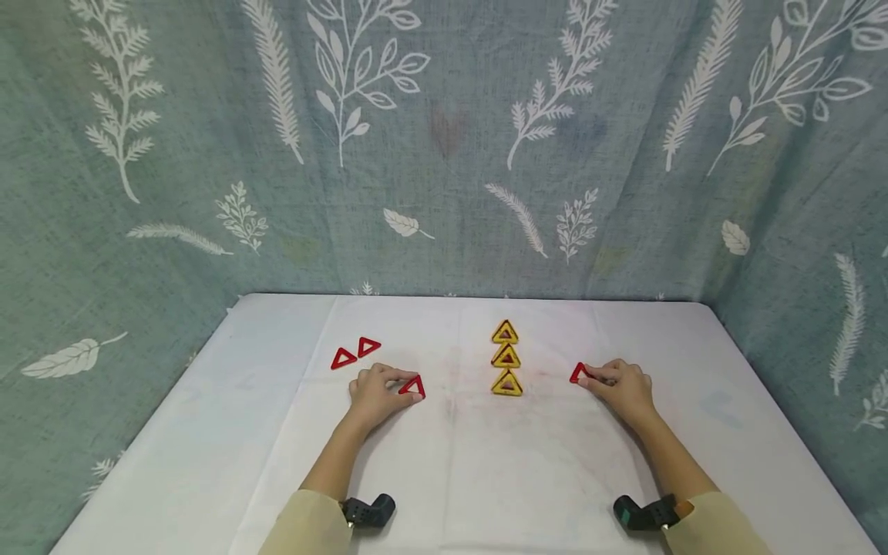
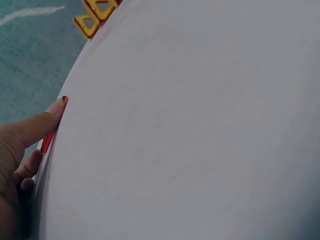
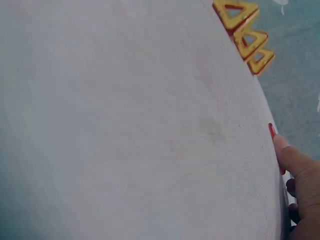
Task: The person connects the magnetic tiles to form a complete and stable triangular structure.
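Note:
My left hand (image 1: pixel 375 395) pinches a red triangle (image 1: pixel 419 383) between thumb and fingers, low over the white table, left of the middle. On the other side my right hand (image 1: pixel 624 389) holds another red triangle (image 1: pixel 577 374) by thumb and fingertips. Between the hands, several yellow triangles (image 1: pixel 506 356) form a straight column, and the wrist views show red beneath the yellow. Two loose red triangles, one nearer (image 1: pixel 343 358) and one farther (image 1: pixel 368 347), lie beyond the left hand. In the left wrist view the held triangle (image 2: pixel 47 142) appears edge-on under the thumb.
A white cloth covers the table (image 1: pixel 444 478), whose far edge meets a green leaf-patterned curtain (image 1: pixel 444 154). The curtain also hangs along both sides. Black wrist cameras sit at the left (image 1: pixel 369 511) and right (image 1: pixel 645 514) cuffs.

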The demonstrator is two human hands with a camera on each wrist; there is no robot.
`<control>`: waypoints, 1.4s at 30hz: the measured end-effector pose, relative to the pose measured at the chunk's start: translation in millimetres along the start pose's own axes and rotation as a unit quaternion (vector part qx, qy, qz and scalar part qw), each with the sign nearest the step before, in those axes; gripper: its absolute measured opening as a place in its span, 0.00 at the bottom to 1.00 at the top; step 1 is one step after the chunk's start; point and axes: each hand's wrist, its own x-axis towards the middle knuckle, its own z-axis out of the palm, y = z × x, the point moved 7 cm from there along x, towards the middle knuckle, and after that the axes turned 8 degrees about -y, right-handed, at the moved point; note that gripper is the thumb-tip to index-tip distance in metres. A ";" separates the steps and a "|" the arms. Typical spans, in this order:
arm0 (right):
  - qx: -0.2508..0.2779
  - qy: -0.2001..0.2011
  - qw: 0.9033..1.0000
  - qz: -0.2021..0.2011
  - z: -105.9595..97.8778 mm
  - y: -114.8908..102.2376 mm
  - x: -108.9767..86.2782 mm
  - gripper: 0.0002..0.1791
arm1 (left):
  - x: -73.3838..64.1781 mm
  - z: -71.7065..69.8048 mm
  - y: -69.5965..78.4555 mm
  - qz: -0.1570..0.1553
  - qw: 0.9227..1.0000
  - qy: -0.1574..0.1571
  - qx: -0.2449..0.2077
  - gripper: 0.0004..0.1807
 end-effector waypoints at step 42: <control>0.007 0.029 0.988 -0.151 22.8 -47.3 -60.5 0.16 | -37.3 60.9 70.9 0.154 0.985 -0.073 0.002 0.20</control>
